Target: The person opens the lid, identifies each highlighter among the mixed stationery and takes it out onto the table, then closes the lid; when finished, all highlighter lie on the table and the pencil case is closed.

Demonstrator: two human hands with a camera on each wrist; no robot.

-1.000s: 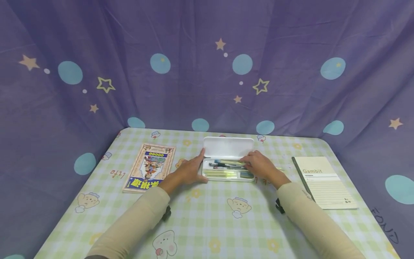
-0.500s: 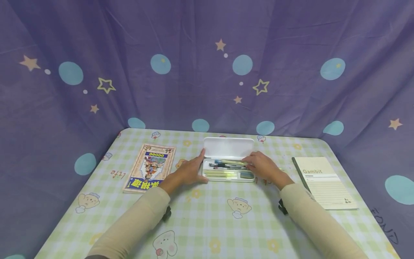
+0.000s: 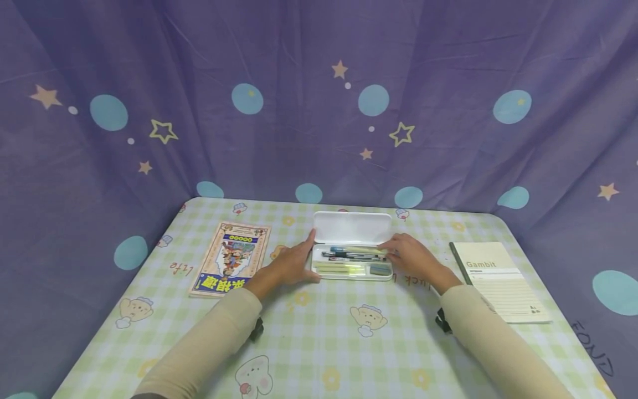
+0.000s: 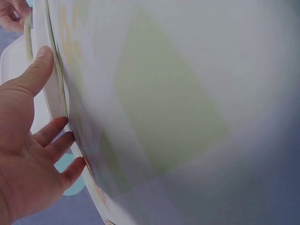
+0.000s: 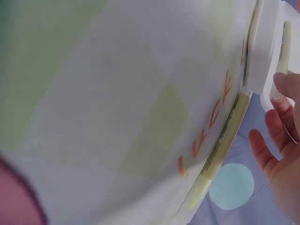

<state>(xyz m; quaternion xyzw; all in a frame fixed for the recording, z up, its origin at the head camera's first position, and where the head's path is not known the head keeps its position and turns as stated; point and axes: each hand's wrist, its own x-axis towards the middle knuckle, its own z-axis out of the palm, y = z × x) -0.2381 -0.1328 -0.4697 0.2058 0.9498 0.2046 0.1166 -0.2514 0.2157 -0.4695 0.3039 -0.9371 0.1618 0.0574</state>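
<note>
A white pencil case [image 3: 353, 227] lies with its lid raised near the middle of the table. My left hand [image 3: 294, 262] rests against its left end, fingers spread and thumb by the front corner. At the right end, my right hand [image 3: 411, 256] pinches a pale yellow highlighter [image 5: 284, 47] between thumb and fingertips, low over the rear compartment. Dark pens [image 3: 349, 256] lie in front of it inside the case. The front compartment holds pale yellow highlighters [image 3: 339, 267] and a blue-grey eraser [image 3: 381, 269].
Another highlighter [image 5: 225, 140] lies on the table right of the case, mostly hidden behind my right hand in the head view. An illustrated book [image 3: 231, 257] lies to the left and a Gambit notebook [image 3: 500, 282] to the right. A purple curtain [image 3: 309, 155] hangs behind the table.
My right hand has slid slightly rightward toward the case's right end, uncovering more of the pens. My left hand and the case have stayed in place.
</note>
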